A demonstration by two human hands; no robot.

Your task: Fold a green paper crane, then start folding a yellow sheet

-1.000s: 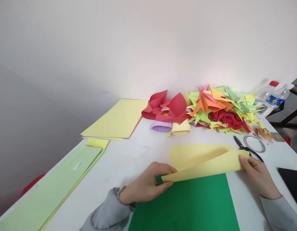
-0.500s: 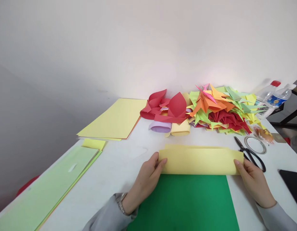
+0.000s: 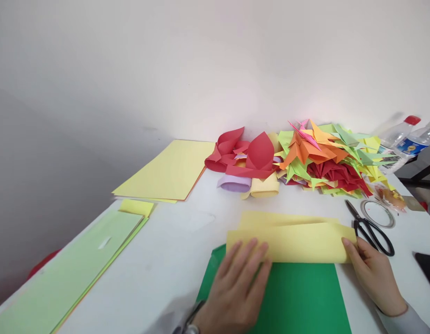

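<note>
A pale yellow sheet (image 3: 298, 239) lies folded over on itself across the far edge of a green sheet (image 3: 298, 297) on the white table (image 3: 180, 246). My left hand (image 3: 237, 290) lies flat with fingers stretched out, its fingertips pressing the folded yellow sheet's left part. My right hand (image 3: 373, 273) pinches the sheet's right end between thumb and fingers.
Black scissors (image 3: 369, 228) and a tape ring (image 3: 377, 213) lie right of the sheet, a dark phone (image 3: 428, 264) at the right edge. Behind are a heap of folded paper shapes (image 3: 322, 160), red paper petals (image 3: 246, 155), two bottles (image 3: 404, 137), and yellow (image 3: 173, 171) and light green (image 3: 72, 273) paper stacks at left.
The yellow sheet's near edge was lifted and folded over towards the far side. My left hand let go of its left end and now lies flat on the fold. The right hand keeps its end.
</note>
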